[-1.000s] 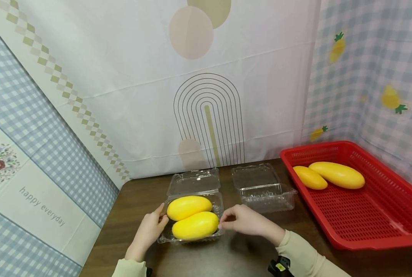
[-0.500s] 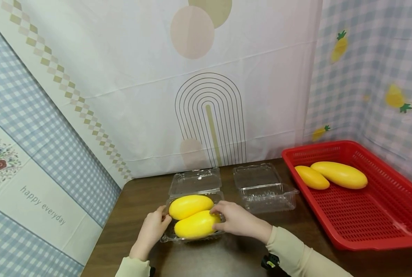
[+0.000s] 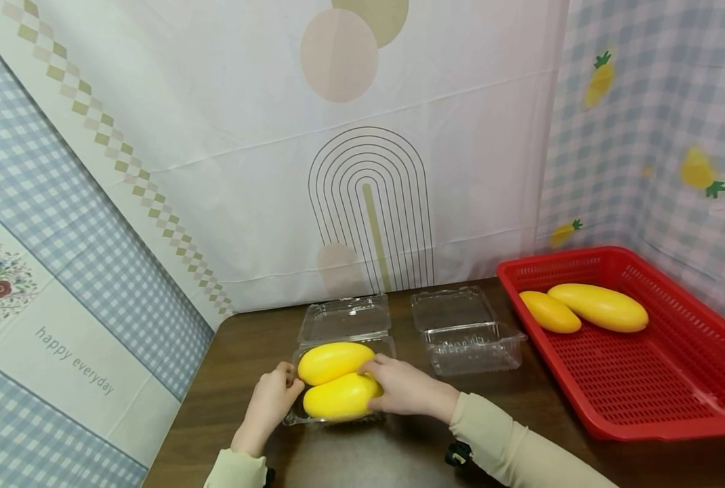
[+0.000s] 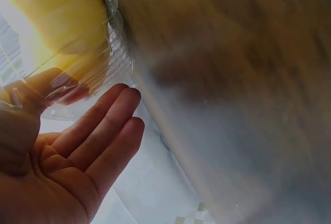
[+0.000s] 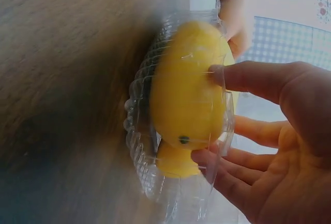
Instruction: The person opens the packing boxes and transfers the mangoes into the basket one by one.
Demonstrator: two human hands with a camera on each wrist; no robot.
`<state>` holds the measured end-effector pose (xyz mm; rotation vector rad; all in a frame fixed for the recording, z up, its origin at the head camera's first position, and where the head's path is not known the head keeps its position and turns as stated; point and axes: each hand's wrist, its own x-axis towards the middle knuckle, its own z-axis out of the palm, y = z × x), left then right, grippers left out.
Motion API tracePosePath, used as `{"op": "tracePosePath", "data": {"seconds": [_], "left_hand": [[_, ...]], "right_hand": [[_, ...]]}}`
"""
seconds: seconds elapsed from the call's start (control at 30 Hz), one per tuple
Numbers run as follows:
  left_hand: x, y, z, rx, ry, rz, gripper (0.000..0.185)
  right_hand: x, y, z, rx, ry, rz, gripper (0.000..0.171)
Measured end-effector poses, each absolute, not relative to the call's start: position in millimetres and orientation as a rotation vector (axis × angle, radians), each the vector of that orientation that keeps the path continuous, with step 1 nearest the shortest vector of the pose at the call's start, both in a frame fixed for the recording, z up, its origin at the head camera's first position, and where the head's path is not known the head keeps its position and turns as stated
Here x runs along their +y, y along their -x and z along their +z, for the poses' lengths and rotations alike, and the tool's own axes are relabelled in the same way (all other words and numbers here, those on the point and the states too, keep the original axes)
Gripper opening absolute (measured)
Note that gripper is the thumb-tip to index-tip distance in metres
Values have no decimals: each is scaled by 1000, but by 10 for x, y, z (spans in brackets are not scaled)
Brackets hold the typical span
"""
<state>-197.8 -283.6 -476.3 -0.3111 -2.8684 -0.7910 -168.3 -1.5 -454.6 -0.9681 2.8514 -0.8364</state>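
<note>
Two smooth yellow mangoes, a far one (image 3: 335,363) and a near one (image 3: 340,398), lie side by side in a clear plastic clamshell box (image 3: 328,423), its lid (image 3: 345,320) folded back. My left hand (image 3: 269,401) pinches the box's left rim between thumb and forefinger, while its other fingers extend outside in the left wrist view. My right hand (image 3: 406,388) holds the right end of the near mango. In the right wrist view, thumb and fingertips reach over the rim onto the mangoes; one end (image 5: 189,94) shows a dark stem spot.
A second clear clamshell box (image 3: 475,349), lid up, stands to the right on the brown table (image 3: 228,352). Farther right, a red plastic basket (image 3: 667,430) contains two more yellow fruits (image 3: 600,308). Printed cloth (image 3: 246,203) hangs behind the table.
My right hand has moved left from the box's right rim onto the near mango, which has shifted slightly left. My left hand stays at the left rim.
</note>
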Motion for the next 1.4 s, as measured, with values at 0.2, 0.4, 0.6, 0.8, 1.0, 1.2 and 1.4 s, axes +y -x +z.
{"op": "tracePosePath", "data": {"seconds": [0.2,0.4,0.6,0.8,1.0,1.2,1.4], "left_hand": [[-2824,1985,-4778,-2878,295,-770,9],[-2817,1971,-4776,-2895,271,-777,9],[-2808,1965,-4789,-2896,254,-757,10],[-2807,1957,-4801,-2898,250,-746,11],[-2805,1959,-4785,-2890,264,-689,12],[-2797,1965,-4785,-2885,268,-661,13],[-2781,1968,-4803,-2891,254,-647,13]], "right_hand": [[-56,1753,-4561,2797,1006,-840,57],[-83,1825,-4570,2688,1031,-885,60],[-148,1856,-4609,2654,1042,-877,60],[-210,1856,-4636,2680,1023,-859,63],[-223,1845,-4621,2641,886,-947,70],[-236,1863,-4639,2604,805,-1045,73],[-223,1893,-4624,2585,781,-1063,58]]}}
